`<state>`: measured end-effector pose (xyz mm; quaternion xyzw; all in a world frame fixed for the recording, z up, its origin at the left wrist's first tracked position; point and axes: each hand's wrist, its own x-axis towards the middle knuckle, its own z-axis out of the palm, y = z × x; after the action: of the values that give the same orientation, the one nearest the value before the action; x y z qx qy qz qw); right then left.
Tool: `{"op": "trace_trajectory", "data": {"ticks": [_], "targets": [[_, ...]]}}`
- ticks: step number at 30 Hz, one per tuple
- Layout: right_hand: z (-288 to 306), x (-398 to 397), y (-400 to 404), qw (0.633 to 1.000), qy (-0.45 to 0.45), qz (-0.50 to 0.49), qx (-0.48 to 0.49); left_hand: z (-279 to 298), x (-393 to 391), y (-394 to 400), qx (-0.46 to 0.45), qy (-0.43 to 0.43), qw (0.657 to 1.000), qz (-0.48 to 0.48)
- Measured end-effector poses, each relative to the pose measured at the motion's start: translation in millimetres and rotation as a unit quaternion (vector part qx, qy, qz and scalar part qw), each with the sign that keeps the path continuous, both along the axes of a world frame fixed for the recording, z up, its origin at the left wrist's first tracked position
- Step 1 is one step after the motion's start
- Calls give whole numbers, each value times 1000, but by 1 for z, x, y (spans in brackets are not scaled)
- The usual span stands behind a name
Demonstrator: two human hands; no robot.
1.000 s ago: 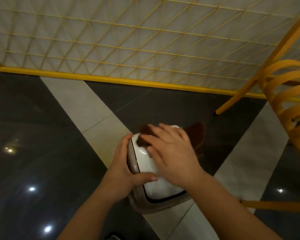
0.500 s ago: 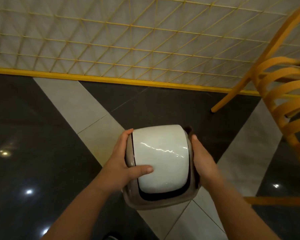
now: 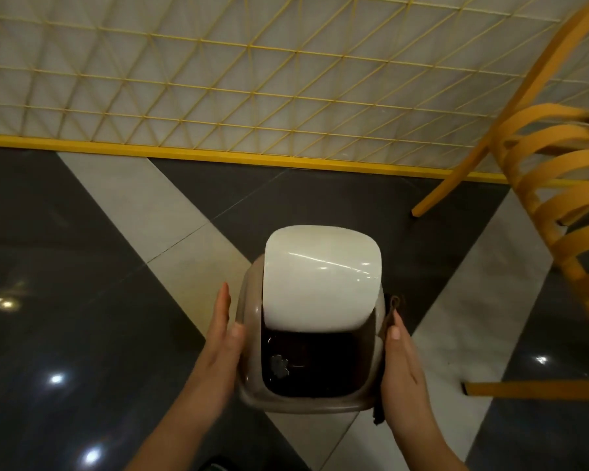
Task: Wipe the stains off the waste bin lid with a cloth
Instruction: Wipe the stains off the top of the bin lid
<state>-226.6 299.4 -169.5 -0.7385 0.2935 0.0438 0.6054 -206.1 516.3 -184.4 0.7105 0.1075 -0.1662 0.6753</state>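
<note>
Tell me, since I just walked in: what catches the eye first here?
The white lid of the waste bin, tipped up at centre, showing the dark inside. The left hand and right hand flank the bin; a brown cloth sits against its right side. A yellow chair stands at right.
</note>
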Motion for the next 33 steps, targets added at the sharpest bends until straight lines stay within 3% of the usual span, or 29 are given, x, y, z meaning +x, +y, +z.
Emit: {"op": "trace_trajectory", "data": {"ticks": [5, 11, 15, 19, 24, 33], "targets": [[-16, -2, -4, 998, 45, -19, -45, -4, -20, -26, -28, 42, 996, 75], [-23, -5, -3, 999, 9, -52, -3, -1, -12, -32, -9, 87, 983, 160], [-29, -16, -2, 999, -13, -46, -2, -13, -12, -30, -109, 129, 960, 225], [-41, -35, 0, 994, -35, -82, -59, -17, -10, -33, -125, 152, 934, 298], [-46, -55, -6, 982, -76, -85, -153, -20, -9, -33, -137, 145, 934, 297], [-37, 8, -5, 992, -34, -114, -43, -22, 28, -38, -137, 126, 939, 289]]}}
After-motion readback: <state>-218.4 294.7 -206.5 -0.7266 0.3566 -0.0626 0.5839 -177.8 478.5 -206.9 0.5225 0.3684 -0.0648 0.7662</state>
